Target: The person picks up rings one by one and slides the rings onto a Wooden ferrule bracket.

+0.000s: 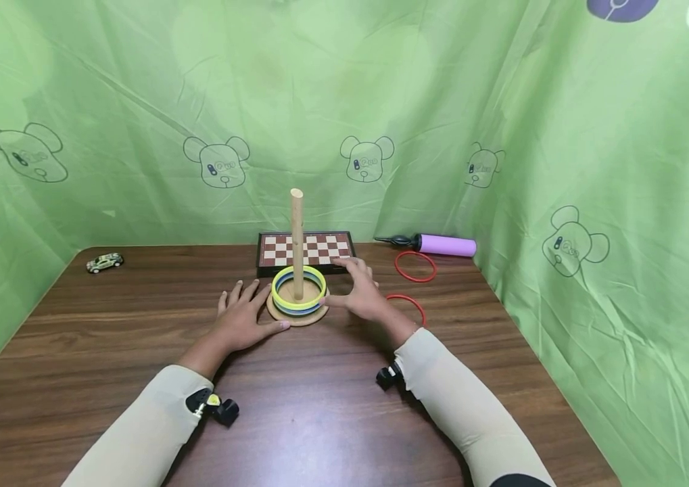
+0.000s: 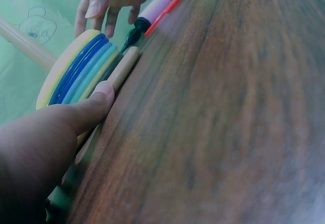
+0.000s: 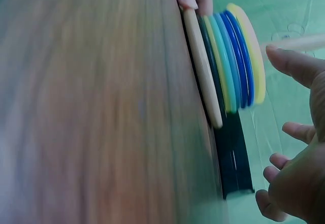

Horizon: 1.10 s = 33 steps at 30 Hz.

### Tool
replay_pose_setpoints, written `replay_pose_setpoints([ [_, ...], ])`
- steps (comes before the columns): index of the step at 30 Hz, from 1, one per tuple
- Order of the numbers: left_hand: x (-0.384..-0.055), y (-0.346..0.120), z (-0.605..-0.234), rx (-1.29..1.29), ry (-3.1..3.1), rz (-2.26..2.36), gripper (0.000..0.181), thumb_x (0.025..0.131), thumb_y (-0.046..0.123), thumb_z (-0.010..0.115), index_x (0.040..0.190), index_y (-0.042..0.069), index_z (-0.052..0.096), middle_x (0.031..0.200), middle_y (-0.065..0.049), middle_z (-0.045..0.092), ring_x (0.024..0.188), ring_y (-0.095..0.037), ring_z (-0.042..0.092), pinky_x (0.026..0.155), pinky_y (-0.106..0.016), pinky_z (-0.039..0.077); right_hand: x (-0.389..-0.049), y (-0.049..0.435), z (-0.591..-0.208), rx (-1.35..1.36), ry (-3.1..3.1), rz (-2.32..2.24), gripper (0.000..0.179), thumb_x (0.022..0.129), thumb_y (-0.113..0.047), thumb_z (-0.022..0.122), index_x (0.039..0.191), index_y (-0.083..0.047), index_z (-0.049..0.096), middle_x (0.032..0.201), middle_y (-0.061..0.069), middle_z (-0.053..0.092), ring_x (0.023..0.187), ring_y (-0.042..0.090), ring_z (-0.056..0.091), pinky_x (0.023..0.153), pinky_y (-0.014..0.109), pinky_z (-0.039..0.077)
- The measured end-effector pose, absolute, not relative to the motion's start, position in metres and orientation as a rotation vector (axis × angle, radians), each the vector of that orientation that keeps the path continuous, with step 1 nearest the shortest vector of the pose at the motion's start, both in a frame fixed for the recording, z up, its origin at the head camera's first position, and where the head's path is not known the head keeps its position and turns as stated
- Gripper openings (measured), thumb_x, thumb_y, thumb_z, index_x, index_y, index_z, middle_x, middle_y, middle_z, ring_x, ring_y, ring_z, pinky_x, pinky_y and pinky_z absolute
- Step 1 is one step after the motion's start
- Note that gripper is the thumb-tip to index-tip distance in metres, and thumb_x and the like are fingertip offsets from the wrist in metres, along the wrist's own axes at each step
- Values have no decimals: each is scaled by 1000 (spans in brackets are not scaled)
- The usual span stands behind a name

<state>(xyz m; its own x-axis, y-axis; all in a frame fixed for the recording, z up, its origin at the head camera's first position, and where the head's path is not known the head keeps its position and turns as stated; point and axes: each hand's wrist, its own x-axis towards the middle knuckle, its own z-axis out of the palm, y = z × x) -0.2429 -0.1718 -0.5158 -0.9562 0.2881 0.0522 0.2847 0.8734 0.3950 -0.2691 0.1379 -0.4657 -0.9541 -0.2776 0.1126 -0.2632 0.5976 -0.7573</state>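
Observation:
A wooden ring toss stand (image 1: 297, 237) has an upright peg on a round base (image 1: 295, 320). Several rings are stacked around the peg, with a yellow ring (image 1: 274, 295) on top and blue, teal and green ones below it, as the left wrist view shows. My left hand (image 1: 243, 321) holds the base at its left side, the thumb (image 2: 103, 93) against the front edge. On the stack's right is my right hand (image 1: 364, 292), its fingers spread and its thumb close to the top ring. Whether that thumb touches the ring I cannot tell.
Behind the stand lies a checkered board (image 1: 328, 249). Farther right are a purple hand pump (image 1: 447, 245), a red ring (image 1: 433, 272) and a second red ring (image 1: 422, 312), partly hidden by my right arm. A toy car (image 1: 105, 262) sits at the far left. Green cloth (image 1: 295, 101) surrounds the table.

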Motion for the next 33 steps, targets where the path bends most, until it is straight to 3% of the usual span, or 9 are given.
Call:
replay_pose_setpoints([
  [10, -243, -172, -516, 449, 3022, 631, 114, 89, 87, 64, 173, 17, 35, 179, -24, 26, 166, -58, 11, 127, -83, 6, -280, 172, -469, -299, 2812, -1345, 94, 87, -44, 91, 165, -18, 46, 175, 13, 28, 164, 39, 19, 127, 80, 11],
  [19, -242, -172, -514, 457, 3030, 627, 113, 89, 88, 64, 173, 17, 35, 179, -24, 28, 166, -57, 12, 127, -83, 7, -290, 201, -473, -214, 2862, -1378, 93, 87, -47, 91, 164, -17, 47, 172, 15, 33, 161, 42, 24, 128, 72, 28],
  [27, -243, -172, -516, 459, 3036, 622, 112, 89, 87, 64, 172, 17, 36, 178, -25, 29, 166, -58, 13, 127, -84, 8, -300, 234, -476, -93, 2849, -1416, 93, 91, -48, 88, 165, -15, 44, 173, 21, 30, 162, 46, 19, 128, 71, 29],
  [33, -243, -172, -516, 457, 3033, 625, 113, 89, 87, 64, 172, 17, 36, 179, -25, 28, 166, -58, 13, 127, -84, 7, -305, 255, -478, 34, 2865, -1437, 93, 90, -48, 88, 165, -14, 45, 175, 19, 29, 164, 44, 16, 131, 71, 23],
])
